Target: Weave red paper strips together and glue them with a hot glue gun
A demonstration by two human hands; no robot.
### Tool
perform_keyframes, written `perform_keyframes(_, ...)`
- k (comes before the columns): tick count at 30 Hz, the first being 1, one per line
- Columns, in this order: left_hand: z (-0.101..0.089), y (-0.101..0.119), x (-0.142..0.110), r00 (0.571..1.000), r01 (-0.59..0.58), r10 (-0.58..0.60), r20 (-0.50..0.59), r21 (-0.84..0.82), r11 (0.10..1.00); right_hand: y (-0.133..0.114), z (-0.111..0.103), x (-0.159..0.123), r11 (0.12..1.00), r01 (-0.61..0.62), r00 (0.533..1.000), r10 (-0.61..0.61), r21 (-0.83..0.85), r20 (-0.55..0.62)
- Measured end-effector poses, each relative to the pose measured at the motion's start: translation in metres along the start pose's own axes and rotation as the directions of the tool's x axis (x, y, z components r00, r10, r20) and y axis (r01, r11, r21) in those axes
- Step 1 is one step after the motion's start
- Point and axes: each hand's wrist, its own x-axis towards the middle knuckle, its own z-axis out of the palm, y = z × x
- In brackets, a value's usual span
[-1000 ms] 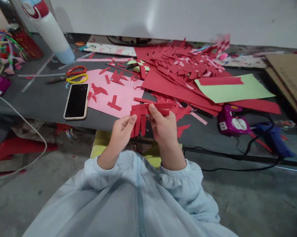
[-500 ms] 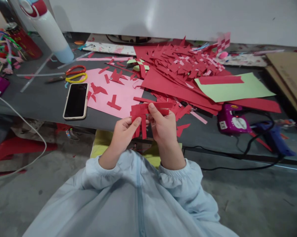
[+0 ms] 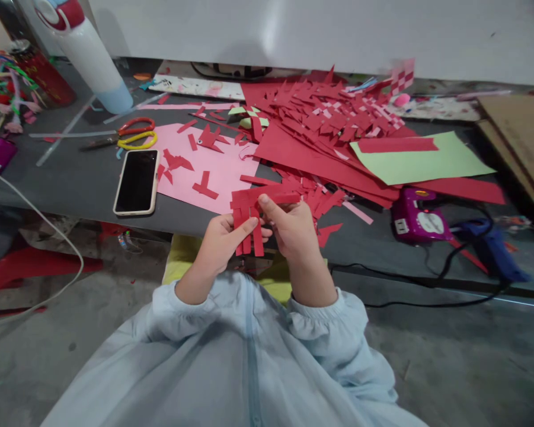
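Red woven paper strips (image 3: pixel 244 204) are held up between my two hands near the table's front edge, with some strip ends hanging down and others pointing right. My left hand (image 3: pixel 220 243) pinches the hanging strips, its thumb lying across them. Closed on the right-pointing strips is my right hand (image 3: pixel 291 228), thumb on top; its fingers behind the paper are partly hidden. Just beyond the weave lies a pink sheet (image 3: pixel 186 184) bearing red scraps and a folded red paper fish (image 3: pixel 211 139) with an eye.
A phone (image 3: pixel 137 182) and scissors (image 3: pixel 128 136) lie to the left, near a tall bottle (image 3: pixel 93 65). Red paper pieces (image 3: pixel 311 112) are heaped at the back. On the right are a green sheet (image 3: pixel 418 166), a purple box (image 3: pixel 420 216) and a blue glue gun (image 3: pixel 493 249) with a black cord.
My left thumb has slid right across the hanging strips. My right thumb has shifted slightly left and down, and the woven strips have tilted and come a little nearer to me.
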Motion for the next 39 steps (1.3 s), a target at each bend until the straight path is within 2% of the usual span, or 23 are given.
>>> perform_keyframes(2,-0.002,0.001,0.000,1.000,0.017,-0.017,0.007,0.001,1.000,0.001,-0.003,0.002,0.999,0.006,0.999,-0.004,-0.054,0.033)
perform_keyframes(7,-0.005,0.002,-0.002,0.993,0.103,-0.107,0.056,0.067,0.992,0.001,-0.004,0.005,0.987,0.045,0.999,-0.046,-0.152,0.000)
perform_keyframes(10,-0.007,0.003,-0.001,0.995,0.096,-0.097,0.007,0.090,0.991,0.000,-0.008,0.004,0.959,0.012,0.997,0.010,-0.282,0.076)
perform_keyframes(13,-0.008,0.004,0.001,0.997,0.072,-0.070,-0.038,0.071,0.995,-0.005,-0.018,0.004,0.875,0.054,0.994,-0.004,-0.480,0.105)
perform_keyframes(16,-0.008,0.007,0.002,0.992,0.103,-0.100,-0.072,0.048,0.993,-0.012,-0.031,0.008,0.702,0.103,0.993,-0.112,-0.705,0.033)
perform_keyframes(18,-0.008,0.008,0.001,0.989,0.129,-0.127,-0.079,0.026,0.991,-0.017,-0.038,0.014,0.557,0.122,0.984,-0.175,-0.821,0.028)
perform_keyframes(22,-0.011,0.011,-0.005,0.980,0.197,-0.197,-0.038,0.000,0.980,-0.027,-0.039,0.029,0.217,0.190,0.964,-0.228,-0.958,0.139)
perform_keyframes(25,-0.015,0.013,-0.012,0.962,0.273,-0.273,0.018,-0.004,0.962,-0.027,-0.032,0.038,0.070,0.206,0.966,-0.177,-0.976,0.191)
perform_keyframes(30,-0.025,0.006,-0.024,0.952,0.304,-0.302,0.048,-0.020,0.953,-0.016,-0.021,0.051,-0.007,0.262,0.950,-0.177,-0.965,0.259)
perform_keyframes(35,-0.031,-0.004,-0.035,0.929,0.369,-0.369,0.033,0.025,0.929,-0.008,-0.019,0.059,-0.036,0.308,0.935,-0.174,-0.951,0.310)
perform_keyframes(39,-0.033,-0.008,-0.039,0.925,0.379,-0.379,-0.002,0.042,0.925,-0.008,-0.019,0.060,-0.040,0.327,0.928,-0.173,-0.944,0.329)
